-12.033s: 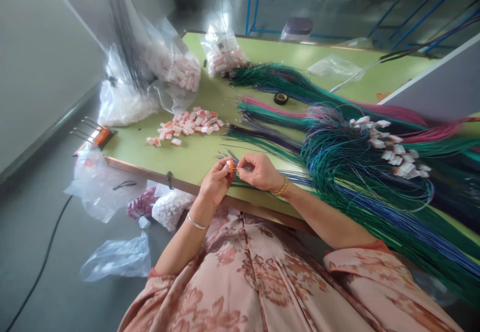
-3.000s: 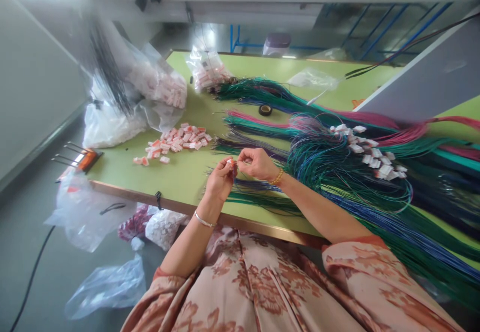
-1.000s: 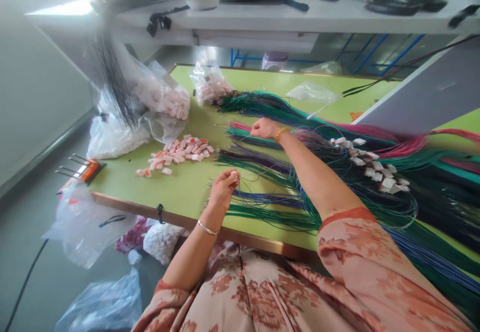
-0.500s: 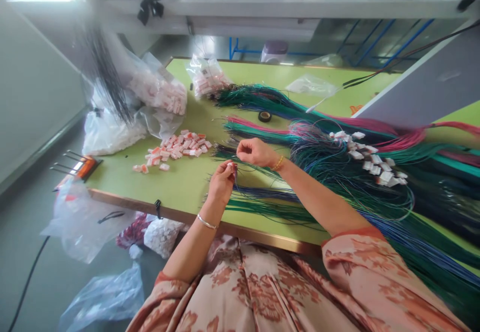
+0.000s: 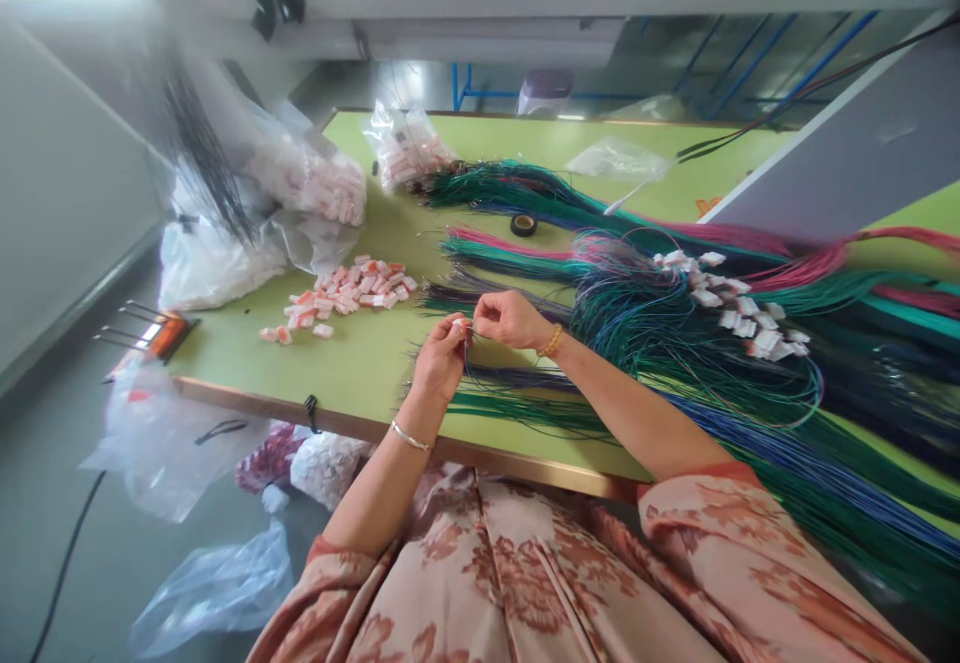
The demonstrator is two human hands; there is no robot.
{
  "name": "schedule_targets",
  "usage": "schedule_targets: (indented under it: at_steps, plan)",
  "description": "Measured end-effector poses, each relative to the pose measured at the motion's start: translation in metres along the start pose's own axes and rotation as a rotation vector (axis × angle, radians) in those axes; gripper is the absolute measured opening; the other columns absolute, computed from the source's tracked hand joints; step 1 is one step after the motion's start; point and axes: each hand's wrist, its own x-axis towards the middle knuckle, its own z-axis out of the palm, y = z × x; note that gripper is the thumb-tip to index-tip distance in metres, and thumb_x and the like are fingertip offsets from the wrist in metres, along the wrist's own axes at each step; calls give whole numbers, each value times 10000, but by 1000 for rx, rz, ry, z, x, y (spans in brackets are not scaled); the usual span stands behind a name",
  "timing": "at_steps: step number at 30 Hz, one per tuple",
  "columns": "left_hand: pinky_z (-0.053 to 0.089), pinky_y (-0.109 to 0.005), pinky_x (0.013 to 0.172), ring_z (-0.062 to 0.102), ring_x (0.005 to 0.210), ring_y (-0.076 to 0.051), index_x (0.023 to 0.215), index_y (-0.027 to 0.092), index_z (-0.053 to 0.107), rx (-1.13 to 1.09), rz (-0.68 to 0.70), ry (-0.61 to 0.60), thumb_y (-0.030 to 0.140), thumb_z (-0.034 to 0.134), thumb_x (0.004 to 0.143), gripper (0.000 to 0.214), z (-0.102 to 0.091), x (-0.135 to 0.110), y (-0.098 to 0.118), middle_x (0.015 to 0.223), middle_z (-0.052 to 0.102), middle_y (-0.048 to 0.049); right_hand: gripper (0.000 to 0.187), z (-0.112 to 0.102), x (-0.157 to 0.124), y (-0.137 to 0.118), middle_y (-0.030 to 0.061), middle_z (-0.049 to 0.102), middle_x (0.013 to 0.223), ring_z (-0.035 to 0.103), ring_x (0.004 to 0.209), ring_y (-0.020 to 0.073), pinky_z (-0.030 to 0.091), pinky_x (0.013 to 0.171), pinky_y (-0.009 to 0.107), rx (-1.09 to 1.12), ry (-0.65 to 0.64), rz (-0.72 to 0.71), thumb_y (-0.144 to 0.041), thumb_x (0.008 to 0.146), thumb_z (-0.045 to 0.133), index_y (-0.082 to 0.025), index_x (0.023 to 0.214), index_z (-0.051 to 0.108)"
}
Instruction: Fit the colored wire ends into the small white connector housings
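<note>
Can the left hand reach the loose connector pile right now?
Probably yes: only bare table lies between the left hand and the connector pile, though its fingers are busy pinching a connector.

The connector [image 5: 459, 324] in the left hand [image 5: 442, 361] is hard white plastic. Wires [image 5: 675, 383] right of the right hand [image 5: 511, 318] have glossy plastic coats. Beneath both, the tabletop [image 5: 360, 358] is smooth, matt green; further left lie bags [image 5: 225, 258] of thin crinkled film.
</note>
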Motion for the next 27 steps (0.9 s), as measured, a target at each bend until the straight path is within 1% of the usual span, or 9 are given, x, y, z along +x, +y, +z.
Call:
schedule_targets:
  at_steps: [5, 10, 13, 17, 23, 25, 27]
  plan:
    - [448, -212, 700, 581, 669, -68, 851, 158, 677, 43, 56, 16, 175, 812, 649, 243, -2, 1, -4, 772, 674, 2, 141, 3, -2, 2, -15, 588, 586, 454, 526, 74, 343, 505, 187, -11, 7, 0, -274, 704, 588, -137, 677, 603]
    - [421, -208, 648, 562, 635, -65, 834, 152, 691, 133, 97, 50, 207, 838, 601, 282, 0, 0, -9, 726, 666, 11, 150, 10, -4, 5, -8, 609, 617, 463, 533, 75, 352, 519, 191, -23, 24, -20, -279, 735, 588, -135, 704, 615]
    - [414, -211, 639, 552, 622, -63, 819, 147, 690, 148, 98, 87, 208, 836, 597, 272, 1, -1, -7, 715, 661, 8, 155, 10, -6, 4, -10, 617, 634, 462, 539, 74, 351, 536, 192, -72, 19, -70, -274, 768, 569, -135, 744, 632]
    - [420, -218, 653, 550, 623, -61, 810, 143, 690, 155, 91, 91, 196, 834, 586, 271, 4, -1, -1, 735, 664, -1, 151, 7, -7, 0, -17, 598, 620, 445, 537, 75, 341, 542, 195, -139, 4, -110, -265, 785, 553, -137, 770, 630]
    - [408, -227, 651, 541, 618, -63, 778, 137, 687, 261, 113, 151, 215, 851, 543, 297, 13, -1, -2, 688, 645, 7, 114, 13, -10, -1, 20, 621, 658, 473, 569, 101, 324, 566, 221, -335, 102, -110, -236, 774, 546, -156, 708, 593]
    - [408, -236, 655, 532, 610, -65, 767, 133, 688, 302, 106, 135, 225, 855, 536, 299, 16, -1, -1, 665, 639, 5, 102, 13, -13, -1, 33, 631, 673, 482, 588, 110, 328, 579, 229, -383, 119, -108, -224, 763, 546, -159, 696, 588]
    - [407, -244, 651, 527, 602, -69, 770, 134, 691, 319, 84, 95, 231, 856, 535, 303, 17, 1, 2, 654, 636, 3, 107, 8, -14, -3, 23, 623, 650, 474, 569, 105, 330, 572, 227, -354, 88, -107, -234, 764, 552, -158, 703, 596]
